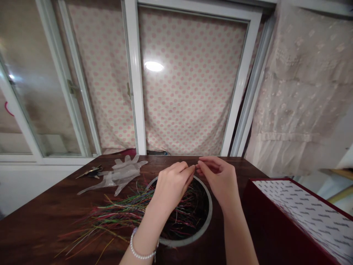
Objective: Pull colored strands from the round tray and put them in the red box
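Over a round dark container with a pale rim (pixel 209 213), my two hands meet at the fingertips. My left hand (pixel 173 186), above a white beaded bracelet on the wrist, is closed in a pinch. Thumb and forefinger of my right hand (pixel 220 180) also press together, close to the left fingertips. Whatever lies between the fingers is too small to make out. Below the left hand, a loose bundle of thin multicoloured wires (pixel 118 211) lies across the container and spills leftward onto the dark wooden table (pixel 41 224). My left forearm hides part of the bundle.
Clear plastic gloves (pixel 121 173) lie at the table's back left, with keys (pixel 93 172) beside them. On the right stands a dark red box (pixel 271 213) with a white printed inside. Sliding windows (pixel 135 73) with a dotted curtain rise behind the table.
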Tool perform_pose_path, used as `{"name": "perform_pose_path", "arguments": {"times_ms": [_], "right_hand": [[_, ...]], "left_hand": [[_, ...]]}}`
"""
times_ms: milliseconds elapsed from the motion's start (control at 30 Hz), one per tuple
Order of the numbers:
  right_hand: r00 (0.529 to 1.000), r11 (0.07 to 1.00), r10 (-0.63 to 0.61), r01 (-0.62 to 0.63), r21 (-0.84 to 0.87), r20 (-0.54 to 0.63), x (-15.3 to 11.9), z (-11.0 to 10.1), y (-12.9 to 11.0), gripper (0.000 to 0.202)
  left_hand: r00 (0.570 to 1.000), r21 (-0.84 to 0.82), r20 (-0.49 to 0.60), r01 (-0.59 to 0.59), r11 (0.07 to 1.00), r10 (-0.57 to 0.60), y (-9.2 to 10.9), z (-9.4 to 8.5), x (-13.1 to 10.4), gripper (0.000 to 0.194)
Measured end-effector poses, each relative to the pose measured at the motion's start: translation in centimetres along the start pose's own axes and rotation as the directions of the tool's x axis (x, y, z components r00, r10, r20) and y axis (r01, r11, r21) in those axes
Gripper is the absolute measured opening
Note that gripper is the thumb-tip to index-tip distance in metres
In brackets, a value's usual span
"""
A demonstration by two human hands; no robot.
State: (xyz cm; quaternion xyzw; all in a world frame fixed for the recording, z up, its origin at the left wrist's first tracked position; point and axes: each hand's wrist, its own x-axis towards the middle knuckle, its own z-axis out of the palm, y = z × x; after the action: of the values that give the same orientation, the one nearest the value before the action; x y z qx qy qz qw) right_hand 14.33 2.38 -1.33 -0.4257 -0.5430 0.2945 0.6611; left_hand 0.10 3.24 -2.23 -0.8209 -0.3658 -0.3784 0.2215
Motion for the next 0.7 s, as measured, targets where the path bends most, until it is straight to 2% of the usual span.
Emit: {"name": "perform_pose_path", "arguments": {"times_ms": [200, 400, 600, 700], "right_hand": [[0.999, 0.996, 0.041, -0.039, 0.078, -0.015, 0.08, -0.07, 0.02, 0.019], [0.998, 0.985, 0.063, -0.066, 0.159, 0.028, 0.0, -0.48, -0.05, 0.022], [0.998, 0.965, 0.044, -0.051, 0.257, 0.034, 0.15, -0.62, -0.03, 0.028], [0.999, 0.967, 0.014, -0.023, 0.255, 0.038, 0.09, -0.57, -0.14, 0.028]], "left_hand": [[1.0, -0.006, 0.013, -0.005, 1.0, 0.005, 0.13, 0.02, 0.04, 0.023], [1.0, -0.033, 0.026, 0.009, 0.999, -0.008, 0.15, -0.01, 0.04, 0.024], [1.0, -0.108, -0.006, 0.006, 0.994, -0.006, 0.26, -0.2, 0.21, 0.024], [0.998, -0.21, -0.038, 0.031, 0.977, -0.04, 0.33, -0.26, 0.4, 0.021]]}}
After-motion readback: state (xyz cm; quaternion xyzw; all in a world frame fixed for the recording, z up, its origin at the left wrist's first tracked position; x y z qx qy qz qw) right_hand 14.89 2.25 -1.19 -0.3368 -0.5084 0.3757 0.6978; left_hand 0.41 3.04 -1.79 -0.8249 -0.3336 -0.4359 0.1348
